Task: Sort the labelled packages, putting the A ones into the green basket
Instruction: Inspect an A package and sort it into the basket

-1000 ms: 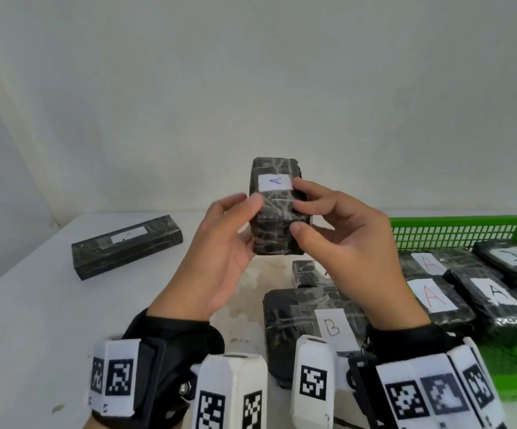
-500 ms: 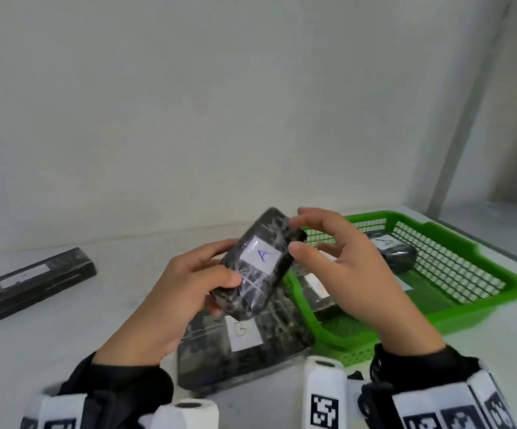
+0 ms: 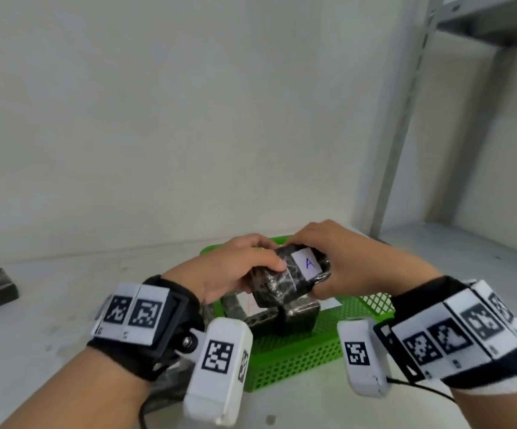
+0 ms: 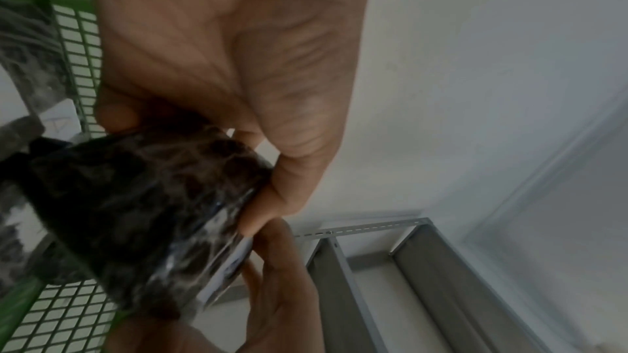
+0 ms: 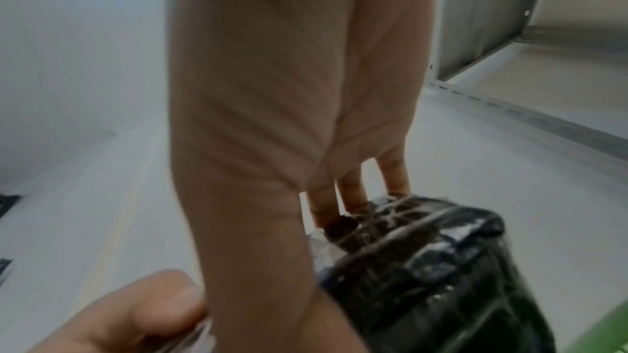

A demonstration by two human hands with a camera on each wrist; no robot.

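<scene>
Hands, left (image 3: 232, 267) and right (image 3: 346, 258), hold package (image 3: 285, 283) labelled "A" (image 3: 308, 263) over green basket (image 3: 297, 360).

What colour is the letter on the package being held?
Blue, an A on a white label; the head view shows it best.

Under our fingers (image 3: 269, 264) the basket's (image 3: 297, 360) packages (image 3: 300, 314) sit half hidden; one label (image 3: 248, 303) we can't read.
</scene>
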